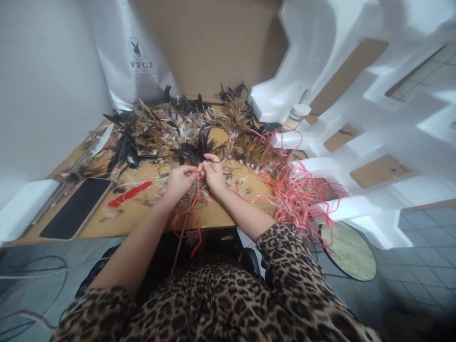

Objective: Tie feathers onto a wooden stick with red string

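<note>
Over the front part of the table, my left hand (181,183) and my right hand (214,176) meet, fingertips almost touching. Both are closed in a pinch on a thin red cord (194,202), whose loose loops hang down over the table's edge. Just beyond the fingertips a tuft of black feathers (195,149) fans out; whether my right fingers also grip its base is hidden. A thin brown stick (182,235) runs from below my hands toward my lap.
Brown and black feathers (160,121) are heaped along the back of the table (217,216). A tangle of pink cord (294,202) spills at the right beside white foam packaging (342,209). At left lie a phone (76,207) and a red bundle (130,194).
</note>
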`<state>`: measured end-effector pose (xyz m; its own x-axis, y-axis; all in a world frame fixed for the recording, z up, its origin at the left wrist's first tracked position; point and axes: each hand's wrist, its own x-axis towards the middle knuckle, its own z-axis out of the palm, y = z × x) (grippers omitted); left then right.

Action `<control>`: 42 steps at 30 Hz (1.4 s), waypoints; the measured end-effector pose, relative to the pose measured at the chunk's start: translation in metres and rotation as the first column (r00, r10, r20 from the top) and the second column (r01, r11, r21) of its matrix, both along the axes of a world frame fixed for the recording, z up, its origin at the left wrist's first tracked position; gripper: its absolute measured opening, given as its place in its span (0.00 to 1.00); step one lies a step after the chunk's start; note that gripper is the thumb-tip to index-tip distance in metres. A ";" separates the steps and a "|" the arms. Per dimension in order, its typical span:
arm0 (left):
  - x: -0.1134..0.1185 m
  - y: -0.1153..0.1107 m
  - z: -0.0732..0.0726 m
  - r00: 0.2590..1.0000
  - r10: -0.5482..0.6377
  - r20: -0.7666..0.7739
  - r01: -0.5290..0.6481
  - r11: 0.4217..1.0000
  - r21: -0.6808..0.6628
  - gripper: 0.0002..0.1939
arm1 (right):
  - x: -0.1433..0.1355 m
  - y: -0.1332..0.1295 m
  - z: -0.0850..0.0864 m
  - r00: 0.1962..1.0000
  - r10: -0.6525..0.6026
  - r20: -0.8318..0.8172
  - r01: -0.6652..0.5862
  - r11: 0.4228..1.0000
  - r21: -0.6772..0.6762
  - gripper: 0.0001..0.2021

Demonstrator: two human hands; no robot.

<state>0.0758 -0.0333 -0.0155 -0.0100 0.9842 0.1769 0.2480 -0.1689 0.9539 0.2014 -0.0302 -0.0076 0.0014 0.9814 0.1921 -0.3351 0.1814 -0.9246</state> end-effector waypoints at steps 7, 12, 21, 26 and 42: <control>-0.002 -0.003 0.006 0.973 -0.020 -0.232 0.059 0.985 0.164 0.08 | 0.011 -0.008 0.008 0.918 0.099 0.383 -0.171 0.973 0.157 0.10; 0.000 -0.006 0.005 0.936 -0.027 -0.350 0.098 0.977 0.189 0.04 | 0.012 -0.008 0.017 0.920 0.209 0.333 -0.262 0.957 0.123 0.10; -0.004 -0.001 -0.009 0.929 0.103 -0.356 -0.044 0.985 0.169 0.06 | 0.022 -0.001 0.018 0.840 0.041 0.541 -0.024 0.999 -0.038 0.14; -0.007 -0.001 -0.008 0.909 0.124 -0.399 -0.042 0.977 0.207 0.06 | 0.023 -0.002 0.011 0.715 0.293 0.635 -0.212 0.956 -0.201 0.11; -0.006 -0.008 -0.001 0.879 0.154 -0.452 -0.043 0.968 0.246 0.05 | 0.016 -0.003 0.010 0.823 0.404 0.400 -0.230 0.880 -0.415 0.07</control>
